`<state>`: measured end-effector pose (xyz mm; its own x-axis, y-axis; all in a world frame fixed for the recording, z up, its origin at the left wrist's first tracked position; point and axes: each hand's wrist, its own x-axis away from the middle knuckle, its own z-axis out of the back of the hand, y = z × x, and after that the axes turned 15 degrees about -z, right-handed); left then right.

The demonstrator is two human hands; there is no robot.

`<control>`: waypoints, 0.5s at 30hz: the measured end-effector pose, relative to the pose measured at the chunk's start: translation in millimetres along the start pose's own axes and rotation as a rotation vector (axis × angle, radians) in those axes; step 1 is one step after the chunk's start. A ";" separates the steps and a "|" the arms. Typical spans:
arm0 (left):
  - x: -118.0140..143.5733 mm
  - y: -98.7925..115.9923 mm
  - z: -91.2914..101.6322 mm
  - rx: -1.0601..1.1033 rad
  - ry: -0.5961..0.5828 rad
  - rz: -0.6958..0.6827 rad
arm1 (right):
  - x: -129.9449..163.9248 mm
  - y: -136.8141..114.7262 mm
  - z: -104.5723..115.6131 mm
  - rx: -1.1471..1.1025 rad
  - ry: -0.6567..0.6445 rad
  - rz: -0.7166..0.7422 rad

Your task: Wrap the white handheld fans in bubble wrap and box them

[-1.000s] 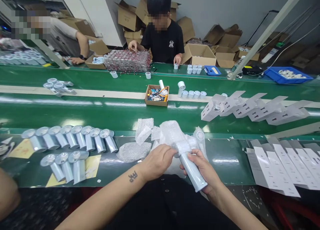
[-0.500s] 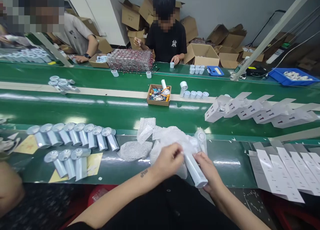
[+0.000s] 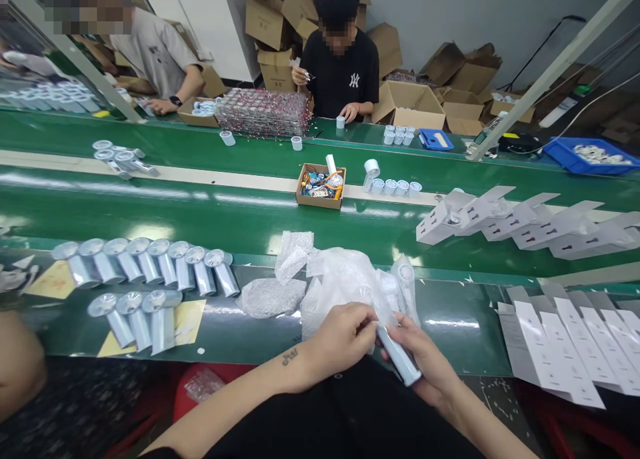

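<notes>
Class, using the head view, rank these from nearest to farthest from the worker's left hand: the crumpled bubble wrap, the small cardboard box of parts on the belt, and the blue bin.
1. crumpled bubble wrap, just left of the left hand.
2. small cardboard box, mid-belt, straight ahead.
3. blue bin, far right.

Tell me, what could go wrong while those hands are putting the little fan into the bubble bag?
1. The right hand grips the handheld fan only at its handle end, off the table edge, so it might slip and fall to the floor.
2. The left hand pinches the thin bubble bag, which might tear.
3. A wrapped fan lies close by and could get knocked.
</notes>
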<state>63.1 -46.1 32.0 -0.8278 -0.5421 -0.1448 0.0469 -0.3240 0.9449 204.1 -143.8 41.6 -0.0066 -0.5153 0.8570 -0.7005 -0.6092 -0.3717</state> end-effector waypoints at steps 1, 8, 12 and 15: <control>1.6 -1.1 0.8 -0.125 -0.041 -0.097 | -4.3 0.5 -3.7 -0.025 0.034 0.017; 6.6 -6.9 3.9 0.071 0.146 0.105 | 3.9 1.9 7.3 0.473 0.266 0.252; 8.5 10.4 13.3 0.305 0.063 0.149 | 43.2 -25.2 35.2 0.767 0.273 0.359; 7.5 29.0 19.4 0.447 0.074 0.107 | 47.9 -37.7 48.3 0.546 0.246 0.217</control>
<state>47.4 -44.5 64.0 -0.7887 -0.6131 -0.0449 -0.1292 0.0939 0.9872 264.6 -174.6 79.4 -0.3167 -0.5476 0.7745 -0.2009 -0.7593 -0.6190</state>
